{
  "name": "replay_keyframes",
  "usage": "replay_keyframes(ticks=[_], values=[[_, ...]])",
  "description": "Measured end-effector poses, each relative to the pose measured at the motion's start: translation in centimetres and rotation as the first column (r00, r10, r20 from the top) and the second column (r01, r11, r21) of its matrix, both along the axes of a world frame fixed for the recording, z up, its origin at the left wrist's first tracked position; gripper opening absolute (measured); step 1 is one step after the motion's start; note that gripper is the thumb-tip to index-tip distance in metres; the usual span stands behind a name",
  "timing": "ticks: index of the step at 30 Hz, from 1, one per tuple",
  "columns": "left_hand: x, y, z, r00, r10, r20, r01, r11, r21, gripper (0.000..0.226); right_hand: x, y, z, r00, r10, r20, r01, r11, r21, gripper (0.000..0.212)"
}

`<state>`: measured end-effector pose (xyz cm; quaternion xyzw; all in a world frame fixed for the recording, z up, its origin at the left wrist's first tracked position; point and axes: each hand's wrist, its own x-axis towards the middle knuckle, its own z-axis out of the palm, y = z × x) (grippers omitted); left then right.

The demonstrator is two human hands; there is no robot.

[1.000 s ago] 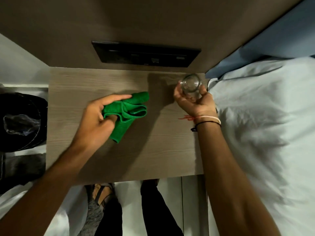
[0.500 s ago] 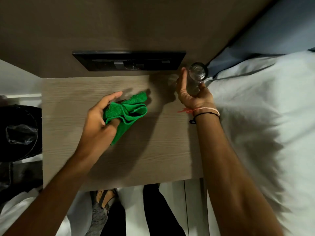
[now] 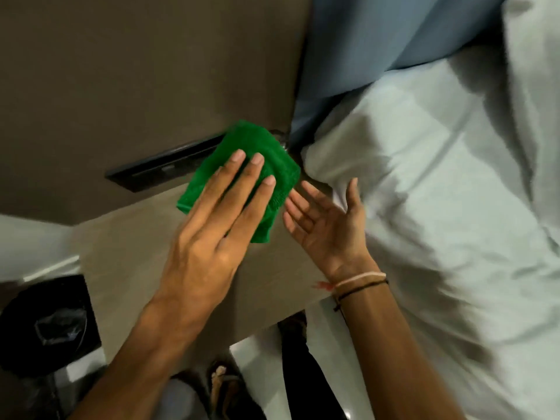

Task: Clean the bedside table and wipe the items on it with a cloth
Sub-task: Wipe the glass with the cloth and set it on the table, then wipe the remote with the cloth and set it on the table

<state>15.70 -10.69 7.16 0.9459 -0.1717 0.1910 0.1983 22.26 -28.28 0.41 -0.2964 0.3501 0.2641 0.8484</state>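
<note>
My left hand (image 3: 218, 225) lies flat, fingers stretched, on a folded green cloth (image 3: 242, 147) and presses it at the far right corner of the wooden bedside table (image 3: 127, 256). Behind the cloth's upper right edge only a sliver of the clear glass (image 3: 282, 140) shows, at the table's back corner; the rest is hidden. Just right of the cloth, my right hand (image 3: 324, 225) is held palm up with its fingers apart and nothing in it. It hovers over the table's right edge next to the bed.
A black switch panel (image 3: 151, 171) is set in the brown wall behind the table. The white bed (image 3: 439, 207) and blue headboard (image 3: 363, 40) border the table on the right. A black lined bin (image 3: 45, 322) stands on the floor at the left.
My right hand has let go of the glass and drawn back open. My left hand has carried the cloth from the table's middle to the far right corner. The view has swung right.
</note>
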Motion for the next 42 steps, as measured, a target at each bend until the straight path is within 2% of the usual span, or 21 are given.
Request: replay_keyframes(ticks=[4, 5, 7, 8, 9, 11, 13, 14, 15, 18, 20, 23, 25, 31, 35, 36, 37, 39, 40, 41, 42], values=[[0.8, -4.0, 2.6, 0.983, -0.149, 0.106, 0.140, 0.986, 0.085, 0.037, -2.8, -4.4, 4.5, 0.988, -0.104, 0.113, 0.126, 0.968, -0.216, 0.083], [1.2, -8.8, 3.6, 0.950, -0.251, 0.185, 0.238, 0.967, 0.088, 0.034, -4.6, -9.6, 6.4, 0.964, -0.198, 0.176, 0.246, 0.916, -0.316, 0.081], [1.7, -11.2, 4.2, 0.921, -0.306, 0.243, 0.274, 0.949, 0.157, 0.032, -5.5, -11.7, 8.1, 0.952, -0.196, 0.234, 0.289, 0.823, -0.489, 0.074], [2.1, -13.7, 4.6, 0.901, -0.351, 0.253, 0.318, 0.934, 0.165, 0.032, -6.4, -14.2, 8.9, 0.945, -0.202, 0.256, 0.319, 0.734, -0.600, 0.069], [2.4, -15.5, 5.1, 0.886, -0.388, 0.255, 0.353, 0.919, 0.175, 0.032, -7.1, -16.0, 9.4, 0.935, -0.214, 0.284, 0.355, 0.614, -0.705, 0.062], [2.2, -23.4, 5.3, 0.813, -0.521, 0.260, 0.497, 0.853, 0.156, 0.034, -10.1, -23.9, 9.5, 0.901, -0.253, 0.351, 0.407, 0.218, -0.887, 0.045], [1.9, -29.0, 5.3, 0.780, -0.569, 0.262, 0.551, 0.822, 0.143, 0.040, -12.4, -29.7, 8.2, 0.918, -0.251, 0.307, 0.265, -0.187, -0.946, 0.040], [1.7, -31.9, 5.1, 0.757, -0.601, 0.256, 0.588, 0.798, 0.133, 0.043, -13.5, -32.6, 7.3, 0.915, -0.302, 0.269, 0.175, -0.303, -0.937, 0.046], [1.4, -34.8, 4.6, 0.739, -0.627, 0.246, 0.616, 0.777, 0.131, 0.041, -14.7, -35.6, 6.2, 0.906, -0.359, 0.226, 0.096, -0.345, -0.934, 0.051], [0.7, -41.2, 2.8, 0.713, -0.672, 0.198, 0.666, 0.738, 0.110, 0.034, -17.1, -41.2, 2.9, 0.908, -0.417, 0.036, -0.082, -0.262, -0.962, 0.058], [0.3, -44.1, 1.3, 0.700, -0.696, 0.158, 0.695, 0.716, 0.073, 0.035, -18.2, -42.7, 1.1, 0.927, -0.374, 0.006, -0.110, -0.288, -0.951, 0.057], [-0.1, -47.1, -0.5, 0.697, -0.710, 0.098, 0.709, 0.703, 0.055, 0.034, -18.6, -43.6, -0.5, 0.919, -0.372, 0.130, -0.017, -0.367, -0.930, 0.050], [-0.2, -47.3, -1.4, 0.700, -0.711, 0.066, 0.709, 0.703, 0.055, 0.032, -18.7, -43.8, -1.0, 0.917, -0.352, 0.188, 0.047, -0.372, -0.927, 0.048], [0.6, -42.5, -1.4, 0.773, -0.631, 0.062, 0.631, 0.775, 0.015, 0.032, -18.5, -38.9, -0.5, 0.960, -0.208, 0.188, 0.145, -0.207, -0.968, 0.053], [1.1, -36.0, -0.5, 0.863, -0.499, 0.082, 0.502, 0.864, -0.032, 0.039, -17.8, -32.4, 0.5, 0.938, -0.111, 0.329, 0.314, -0.138, -0.940, 0.052], [1.1, -34.1, -0.2, 0.884, -0.462, 0.077, 0.467, 0.882, -0.062, 0.044, -17.6, -30.7, 1.0, 0.921, -0.089, 0.379, 0.374, -0.064, -0.925, 0.051], [1.0, -32.2, 0.0, 0.905, -0.422, 0.058, 0.426, 0.900, -0.097, 0.050, -17.3, -28.9, 1.6, 0.901, -0.072, 0.429, 0.432, 0.049, -0.900, 0.051], [0.6, -26.6, 0.8, 0.953, -0.302, -0.011, 0.296, 0.939, -0.174, 0.056, -16.3, -23.3, 2.9, 0.858, -0.069, 0.508, 0.493, 0.384, -0.781, 0.050], [0.3, -23.7, 1.1, 0.968, -0.244, -0.052, 0.228, 0.951, -0.211, 0.055, -15.7, -20.2, 3.5, 0.848, -0.100, 0.520, 0.478, 0.565, -0.672, 0.048], [-0.1, -21.1, 1.5, 0.977, -0.194, -0.091, 0.166, 0.954, -0.251, 0.058, -15.2, -17.2, 4.1, 0.849, -0.139, 0.510, 0.441, 0.719, -0.537, 0.047], [-0.4, -18.6, 1.7, 0.981, -0.149, -0.122, 0.109, 0.952, -0.287, 0.062, -14.9, -14.1, 4.6, 0.853, -0.153, 0.498, 0.387, 0.826, -0.410, 0.046]])
